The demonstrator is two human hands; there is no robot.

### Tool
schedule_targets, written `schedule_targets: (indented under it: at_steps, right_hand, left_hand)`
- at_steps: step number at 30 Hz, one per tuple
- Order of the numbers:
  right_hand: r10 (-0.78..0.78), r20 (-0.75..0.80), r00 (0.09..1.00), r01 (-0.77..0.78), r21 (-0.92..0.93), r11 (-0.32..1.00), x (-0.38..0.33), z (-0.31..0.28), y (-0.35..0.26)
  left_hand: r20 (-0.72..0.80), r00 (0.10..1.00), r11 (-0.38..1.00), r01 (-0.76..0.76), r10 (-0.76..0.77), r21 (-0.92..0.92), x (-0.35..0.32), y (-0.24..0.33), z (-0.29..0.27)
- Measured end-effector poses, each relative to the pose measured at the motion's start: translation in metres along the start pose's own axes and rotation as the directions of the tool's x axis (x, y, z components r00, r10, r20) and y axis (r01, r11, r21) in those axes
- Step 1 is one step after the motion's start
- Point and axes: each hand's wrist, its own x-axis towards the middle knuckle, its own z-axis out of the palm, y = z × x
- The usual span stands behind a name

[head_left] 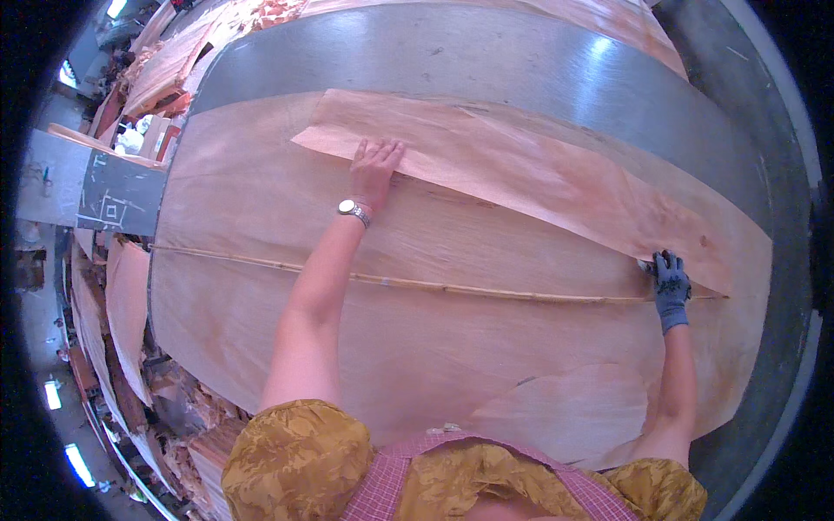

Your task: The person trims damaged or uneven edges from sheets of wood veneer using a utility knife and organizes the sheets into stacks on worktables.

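Note:
A long, pinkish-tan veneer strip (521, 165) lies slantwise on a larger wood veneer sheet (452, 356). My left hand (375, 171), bare, with a wristwatch (354, 210) on the wrist, rests on the strip's near edge towards its left end. Its fingers are stretched out flat. Farther right, my right hand (671, 286) wears a grey-blue glove with dark fingertips. Its fingers are closed at the strip's near edge, the thumb side hard to make out. A thin wooden stick (452, 287) runs across the large sheet, below the strip, and passes by my right hand.
Beyond the sheet is a shiny grey tabletop (486, 52), with more veneer (599, 17) at the far side. A grey board (122, 195) with pale markings juts out at the left. Stacked, ragged veneer pieces (130, 304) lie on the left side, below table level.

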Motion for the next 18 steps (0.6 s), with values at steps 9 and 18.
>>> schedule_targets:
  at_steps: [9,18]
  right_hand:
    - [-0.15,-0.024,0.988,0.15,-0.011,0.989,-0.003,-0.014,0.002]
    - [0.004,-0.082,0.997,0.046,0.595,0.803,0.098,-0.125,-0.096]
  left_hand:
    - [-0.031,0.999,1.0,-0.01,0.01,0.01,-0.008,-0.006,0.006]
    - [0.408,0.836,0.838,0.488,-0.367,-0.245,0.016,-0.057,-0.005]
